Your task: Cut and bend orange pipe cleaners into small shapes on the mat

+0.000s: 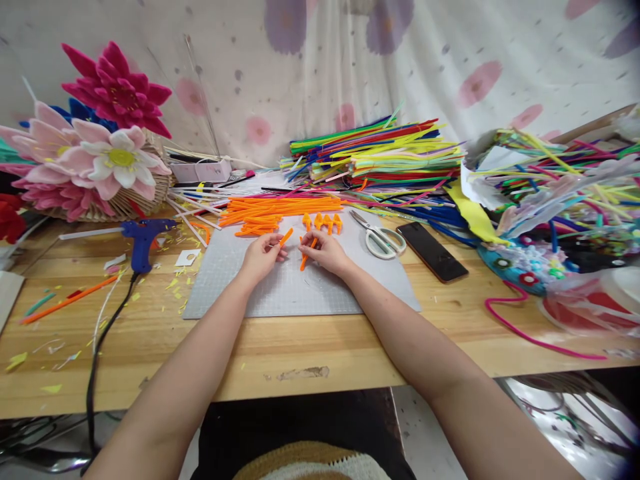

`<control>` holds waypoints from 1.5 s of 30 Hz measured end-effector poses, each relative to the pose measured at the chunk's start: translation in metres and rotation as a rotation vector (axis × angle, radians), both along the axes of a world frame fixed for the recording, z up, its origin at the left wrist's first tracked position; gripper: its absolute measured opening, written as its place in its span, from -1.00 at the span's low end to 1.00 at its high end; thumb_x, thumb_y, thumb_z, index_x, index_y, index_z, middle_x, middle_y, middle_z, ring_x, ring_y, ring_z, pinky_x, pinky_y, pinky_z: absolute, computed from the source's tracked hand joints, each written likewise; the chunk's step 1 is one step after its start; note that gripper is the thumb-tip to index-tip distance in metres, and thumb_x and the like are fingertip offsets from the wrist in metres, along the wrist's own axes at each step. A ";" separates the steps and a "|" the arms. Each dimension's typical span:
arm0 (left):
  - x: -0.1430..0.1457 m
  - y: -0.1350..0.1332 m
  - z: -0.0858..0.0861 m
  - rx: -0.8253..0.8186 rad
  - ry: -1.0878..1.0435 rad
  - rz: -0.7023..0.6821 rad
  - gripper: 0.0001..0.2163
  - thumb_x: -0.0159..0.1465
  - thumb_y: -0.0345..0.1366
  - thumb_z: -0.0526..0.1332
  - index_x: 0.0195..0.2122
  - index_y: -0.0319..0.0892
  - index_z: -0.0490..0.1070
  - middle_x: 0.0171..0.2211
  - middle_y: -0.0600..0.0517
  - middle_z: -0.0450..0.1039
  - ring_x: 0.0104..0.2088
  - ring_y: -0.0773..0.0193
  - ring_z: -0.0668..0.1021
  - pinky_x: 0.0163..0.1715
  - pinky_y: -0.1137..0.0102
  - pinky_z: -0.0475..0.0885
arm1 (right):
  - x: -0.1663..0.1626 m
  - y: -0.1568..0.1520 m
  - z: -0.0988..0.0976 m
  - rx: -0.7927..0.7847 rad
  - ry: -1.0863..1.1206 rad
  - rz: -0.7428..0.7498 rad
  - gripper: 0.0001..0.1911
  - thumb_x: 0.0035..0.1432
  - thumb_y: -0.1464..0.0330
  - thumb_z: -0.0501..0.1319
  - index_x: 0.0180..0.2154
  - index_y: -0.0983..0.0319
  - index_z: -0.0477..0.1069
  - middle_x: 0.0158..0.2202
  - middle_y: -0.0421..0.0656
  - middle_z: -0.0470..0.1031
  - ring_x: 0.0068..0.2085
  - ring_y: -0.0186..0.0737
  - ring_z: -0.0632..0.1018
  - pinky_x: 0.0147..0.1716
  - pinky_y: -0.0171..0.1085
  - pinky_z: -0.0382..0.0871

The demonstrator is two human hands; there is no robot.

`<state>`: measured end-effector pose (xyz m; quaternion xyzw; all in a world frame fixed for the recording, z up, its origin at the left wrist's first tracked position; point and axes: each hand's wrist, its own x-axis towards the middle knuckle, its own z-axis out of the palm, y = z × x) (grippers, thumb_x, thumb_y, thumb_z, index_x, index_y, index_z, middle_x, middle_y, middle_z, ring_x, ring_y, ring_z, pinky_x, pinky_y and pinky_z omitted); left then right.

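Observation:
My left hand (265,255) pinches a short orange pipe cleaner (286,236) between thumb and fingertips, its end slanting up to the right. Close beside it, my right hand (325,253) is closed on another orange pipe cleaner piece (303,262), which points downward from the fingers. Both hands are over the grey cutting mat (300,300). Just beyond them lie several bent orange pieces (323,222) in a row. A pile of straight orange pipe cleaners (260,215) rests behind my left hand. White-handled scissors (383,241) lie right of my right hand.
A blue glue gun (143,241) with a black cord stands at left, below fuzzy flowers (115,157). A phone (433,251) lies right of the mat. Bundles of coloured pipe cleaners (380,157) fill the back. A plastic tub (595,300) stands at far right.

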<state>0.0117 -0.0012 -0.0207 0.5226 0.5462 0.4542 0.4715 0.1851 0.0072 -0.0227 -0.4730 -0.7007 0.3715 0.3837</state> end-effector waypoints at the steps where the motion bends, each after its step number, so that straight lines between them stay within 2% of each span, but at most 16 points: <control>1: 0.001 -0.001 0.001 -0.014 -0.038 0.003 -0.83 0.10 -0.44 0.17 -0.25 -0.24 0.34 -0.42 0.03 0.42 -0.50 0.37 0.52 -0.47 0.43 0.43 | 0.000 0.000 0.000 -0.001 0.005 0.003 -0.82 -0.05 0.26 0.20 -0.42 0.24 0.32 -0.51 -0.25 0.40 -0.51 -0.40 0.34 -0.45 -0.36 0.21; 5: 0.001 -0.003 0.005 0.012 -0.106 -0.062 -0.81 0.02 -0.38 0.27 -0.32 -0.24 0.35 -0.39 0.05 0.42 -0.47 0.37 0.54 -0.40 0.40 0.45 | -0.001 0.002 0.000 -0.027 0.012 0.007 -0.80 -0.01 0.25 0.17 -0.36 0.24 0.37 -0.53 -0.26 0.37 -0.52 -0.40 0.33 -0.46 -0.36 0.19; 9: 0.003 -0.005 0.009 0.066 -0.053 -0.177 -0.80 -0.04 -0.28 0.31 -0.41 -0.23 0.37 -0.45 0.08 0.42 -0.46 0.36 0.53 -0.36 0.40 0.43 | -0.003 0.001 0.003 -0.038 0.089 -0.027 -0.75 -0.01 0.19 0.16 -0.36 0.24 0.36 -0.60 -0.30 0.25 -0.54 -0.39 0.28 -0.50 -0.36 0.15; 12: 0.006 -0.005 0.011 0.074 -0.026 -0.191 -0.78 -0.07 -0.22 0.32 -0.47 -0.22 0.38 -0.51 0.08 0.42 -0.48 0.36 0.50 -0.38 0.42 0.40 | -0.006 0.000 0.003 -0.016 0.160 -0.025 -0.75 -0.02 0.17 0.15 -0.41 0.24 0.32 -0.58 -0.30 0.22 -0.53 -0.40 0.25 -0.51 -0.37 0.13; 16: 0.010 -0.006 0.014 0.010 -0.065 -0.141 -0.77 -0.10 -0.18 0.33 -0.54 -0.22 0.38 -0.57 0.09 0.40 -0.51 0.35 0.47 -0.40 0.41 0.38 | -0.008 -0.001 0.003 -0.020 0.172 0.002 -0.75 -0.03 0.18 0.15 -0.45 0.24 0.28 -0.58 -0.29 0.21 -0.51 -0.40 0.24 -0.51 -0.37 0.11; 21: 0.012 -0.004 0.017 -0.041 -0.192 0.054 -0.82 -0.08 -0.24 0.28 -0.58 -0.23 0.34 -0.63 0.13 0.33 -0.58 0.40 0.40 -0.47 0.43 0.37 | -0.008 -0.003 0.007 -0.019 0.174 0.003 -0.75 -0.03 0.17 0.15 -0.46 0.24 0.27 -0.57 -0.29 0.20 -0.50 -0.40 0.24 -0.50 -0.37 0.12; 23: 0.011 -0.004 0.019 -0.061 -0.197 0.070 -0.85 -0.05 -0.27 0.27 -0.54 -0.23 0.33 -0.60 0.13 0.35 -0.59 0.42 0.39 -0.51 0.46 0.35 | -0.008 -0.004 0.008 -0.021 0.196 -0.003 -0.76 -0.03 0.18 0.15 -0.46 0.24 0.27 -0.57 -0.29 0.19 -0.51 -0.41 0.24 -0.51 -0.38 0.12; 25: 0.009 -0.005 0.021 -0.096 -0.192 0.013 -0.84 -0.06 -0.31 0.27 -0.48 -0.23 0.33 -0.56 0.11 0.38 -0.57 0.42 0.41 -0.54 0.48 0.34 | -0.008 -0.004 0.008 -0.037 0.219 -0.013 -0.75 -0.04 0.17 0.15 -0.46 0.22 0.27 -0.58 -0.30 0.18 -0.53 -0.42 0.23 -0.52 -0.38 0.12; 29: 0.004 -0.008 0.026 -0.152 -0.173 -0.192 -0.71 -0.10 -0.36 0.32 -0.32 -0.24 0.36 -0.48 0.07 0.42 -0.51 0.38 0.47 -0.55 0.49 0.35 | -0.007 -0.005 0.009 -0.071 0.252 -0.011 -0.72 -0.06 0.13 0.17 -0.46 0.22 0.27 -0.59 -0.31 0.19 -0.55 -0.43 0.23 -0.54 -0.38 0.12; 33: 0.002 -0.010 0.026 -0.182 -0.157 -0.301 -0.76 -0.07 -0.35 0.30 -0.35 -0.24 0.37 -0.43 0.03 0.45 -0.49 0.37 0.50 -0.56 0.50 0.37 | -0.007 -0.005 0.009 -0.163 0.306 0.091 -0.68 -0.05 0.10 0.17 -0.42 0.24 0.32 -0.60 -0.30 0.28 -0.56 -0.43 0.28 -0.56 -0.39 0.14; 40: 0.001 -0.009 0.022 -0.140 -0.286 -0.175 -0.81 -0.02 -0.34 0.27 -0.38 -0.24 0.34 -0.44 0.06 0.44 -0.50 0.38 0.50 -0.52 0.46 0.43 | -0.007 -0.005 0.010 -0.288 0.378 0.104 -0.69 -0.04 0.16 0.19 -0.29 0.23 0.36 -0.63 -0.33 0.31 -0.67 -0.50 0.23 -0.68 -0.43 0.07; 42: 0.000 -0.008 0.022 -0.145 -0.336 -0.144 -0.82 -0.03 -0.37 0.27 -0.39 -0.25 0.32 -0.46 0.05 0.45 -0.49 0.37 0.51 -0.48 0.43 0.45 | -0.006 -0.005 0.010 -0.297 0.461 0.116 -0.69 -0.07 0.20 0.23 -0.27 0.23 0.36 -0.61 -0.34 0.29 -0.64 -0.49 0.27 -0.68 -0.44 0.13; 45: 0.000 -0.007 0.022 -0.122 -0.396 -0.012 -0.80 -0.06 -0.44 0.27 -0.42 -0.23 0.27 -0.50 0.09 0.43 -0.46 0.36 0.54 -0.39 0.40 0.47 | -0.001 -0.004 0.011 -0.324 0.645 0.136 -0.64 -0.15 0.28 0.29 -0.24 0.21 0.36 -0.53 -0.32 0.31 -0.55 -0.46 0.37 -0.60 -0.43 0.29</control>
